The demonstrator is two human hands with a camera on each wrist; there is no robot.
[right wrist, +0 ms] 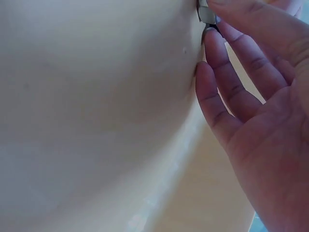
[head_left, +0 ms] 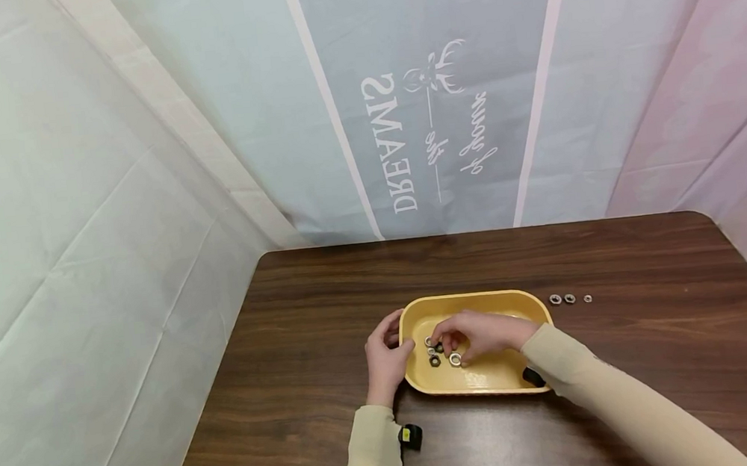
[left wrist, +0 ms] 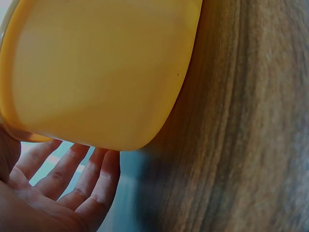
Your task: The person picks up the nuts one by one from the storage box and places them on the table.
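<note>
A yellow plastic tray [head_left: 489, 383] stands on the table with several hex nuts in its left part, some silver, some dark. My left hand [head_left: 385, 355] holds the tray's left end, thumb over the rim and fingers against the outer wall, as the left wrist view [left wrist: 72, 193] shows. Inside the tray, my right hand [head_left: 480, 331] reaches down with fingers bent and spread around the nuts. Its thumb is beside a larger silver nut [head_left: 455, 360]; a dark nut [head_left: 435, 360] lies farther left. In the right wrist view a silver nut [right wrist: 207, 14] shows between thumb and fingers.
On the brown wooden table [head_left: 314, 314], three silver nuts [head_left: 570, 299] lie in a row beyond the tray's right end. Fabric curtains [head_left: 452, 203] hang behind the table and at both sides. A black wrist device [head_left: 410, 436] sits at the left sleeve.
</note>
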